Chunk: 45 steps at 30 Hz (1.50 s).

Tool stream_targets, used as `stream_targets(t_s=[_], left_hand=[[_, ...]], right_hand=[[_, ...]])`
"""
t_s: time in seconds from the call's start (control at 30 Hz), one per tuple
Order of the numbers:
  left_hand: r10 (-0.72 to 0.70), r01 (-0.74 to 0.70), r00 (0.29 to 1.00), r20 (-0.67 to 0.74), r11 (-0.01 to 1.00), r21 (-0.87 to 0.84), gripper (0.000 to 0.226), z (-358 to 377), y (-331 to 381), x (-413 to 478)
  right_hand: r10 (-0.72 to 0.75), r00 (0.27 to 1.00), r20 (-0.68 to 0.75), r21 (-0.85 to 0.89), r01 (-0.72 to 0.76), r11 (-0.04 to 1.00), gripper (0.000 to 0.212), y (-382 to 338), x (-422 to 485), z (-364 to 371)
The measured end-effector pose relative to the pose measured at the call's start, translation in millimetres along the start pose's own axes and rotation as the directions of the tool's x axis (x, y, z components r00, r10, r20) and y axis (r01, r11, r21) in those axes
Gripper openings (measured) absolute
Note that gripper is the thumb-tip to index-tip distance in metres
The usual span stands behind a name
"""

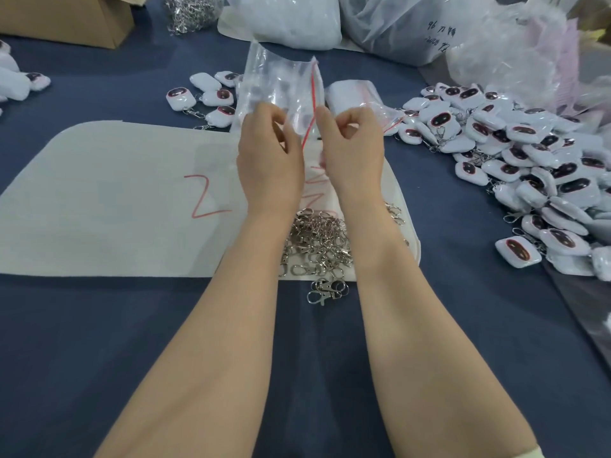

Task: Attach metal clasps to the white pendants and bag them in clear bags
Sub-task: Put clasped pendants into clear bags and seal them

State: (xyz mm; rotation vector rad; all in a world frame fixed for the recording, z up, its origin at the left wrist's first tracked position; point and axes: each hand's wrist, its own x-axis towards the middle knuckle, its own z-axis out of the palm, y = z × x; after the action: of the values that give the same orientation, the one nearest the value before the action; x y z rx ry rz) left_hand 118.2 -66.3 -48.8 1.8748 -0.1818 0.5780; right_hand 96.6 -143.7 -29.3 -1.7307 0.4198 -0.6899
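Holding a clear bag (277, 84) up between our left hand (269, 153) and right hand (350, 143).

Each grip is pinched shut on the bag's film beside its red seal strip (312, 94), with the bag lifted off the blue counter (297, 358); through the glare we cannot tell what is inside it. Below our wrists a loose pile of metal clasps (317, 239) lies on a white sheet (115, 200). White pendants (529, 153) are heaped on the counter to our right, and a few more pendants with clasps (211, 94) lie behind the bag on the left. A flat stack of spare bags (350, 94) sits just past our right hand. Big plastic sacks (287, 21) and a cardboard box (66, 18) stand at the far edge.
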Motion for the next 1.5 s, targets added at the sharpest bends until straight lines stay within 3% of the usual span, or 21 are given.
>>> stream_targets(t_s=[0.07, 0.17, 0.37, 0.43, 0.5, 0.57, 0.67, 0.73, 0.83, 0.93, 1.03, 1.1, 1.23, 1.33, 1.5], left_hand=[[0.057, -0.057, 0.998, 0.002, 0.998, 0.028, 0.011, 1, 1, -1], [0.109, -0.11, 0.994, 0.013, 0.993, 0.047, 0.014, 3, 3, -4], [0.114, -0.116, 0.992, 0.055, 0.993, 0.027, 0.017, 4, 4, -3], [0.115, -0.122, 0.988, 0.1, 0.99, 0.064, 0.019, 5, 2, -3], [0.087, -0.105, 0.986, 0.145, 0.987, 0.122, 0.021, 7, -1, -3], [0.049, -0.073, 0.986, 0.16, 0.986, 0.151, 0.025, 7, -3, -4], [0.018, -0.04, 0.988, 0.155, 0.989, 0.143, 0.03, 5, -5, -3], [0.002, -0.021, 0.991, 0.136, 0.99, 0.138, 0.031, 4, -6, -2], [-0.041, 0.03, 0.994, 0.102, 0.994, 0.105, 0.032, 3, -7, 1], [-0.041, 0.034, 0.996, 0.077, 0.996, 0.085, 0.032, 1, -7, 3], [0.012, -0.018, 0.995, 0.097, 0.998, 0.065, 0.03, 1, -3, 0], [0.033, -0.04, 0.994, 0.1, 0.997, 0.07, 0.031, 1, -2, -2], [0.047, -0.051, 0.992, 0.113, 0.998, 0.034, 0.032, 3, 0, -2], [0.05, -0.051, 0.989, 0.141, 0.999, 0.005, 0.031, 6, 1, -4], [-0.062, 0.069, 0.988, 0.139, 0.996, -0.047, 0.024, 9, -6, -1]], right_hand=[[-0.067, 0.996, 0.05, -0.007, 0.067, 0.998, 0.021, -6, -2, 5], [-0.114, 0.985, 0.126, -0.07, 0.123, 0.99, 0.033, -9, -5, 9], [0.089, 0.964, 0.25, -0.151, -0.052, 0.987, 0.043, -4, 0, 5], [0.112, 0.96, 0.257, -0.151, -0.075, 0.986, 0.037, -3, 1, 1], [0.072, 0.957, 0.28, -0.147, -0.032, 0.989, 0.025, -3, 3, 0], [0.03, 0.943, 0.332, -0.255, 0.059, 0.965, 0.022, -2, 3, 0], [-0.015, 0.918, 0.397, -0.483, 0.223, 0.847, 0.034, 4, 3, -3], [-0.012, 0.912, 0.41, -0.544, 0.255, 0.799, 0.038, 6, 2, -5], [-0.04, 0.915, 0.401, -0.59, 0.292, 0.753, 0.027, 6, 1, -2], [-0.016, 0.961, 0.277, -0.619, 0.191, 0.762, 0.026, 5, 0, -3], [0.081, 0.975, 0.205, -0.576, 0.053, 0.816, 0.032, 7, 2, -7], [0.105, 0.978, 0.182, -0.525, 0.007, 0.851, 0.017, 10, 4, -7], [0.133, 0.988, 0.081, -0.379, -0.093, 0.921, 0.03, 13, 6, -6], [0.107, 0.99, 0.09, -0.235, -0.083, 0.968, 0.029, 13, 3, -2], [0.079, 0.987, 0.142, -0.154, -0.056, 0.986, 0.037, 15, 1, 2]])
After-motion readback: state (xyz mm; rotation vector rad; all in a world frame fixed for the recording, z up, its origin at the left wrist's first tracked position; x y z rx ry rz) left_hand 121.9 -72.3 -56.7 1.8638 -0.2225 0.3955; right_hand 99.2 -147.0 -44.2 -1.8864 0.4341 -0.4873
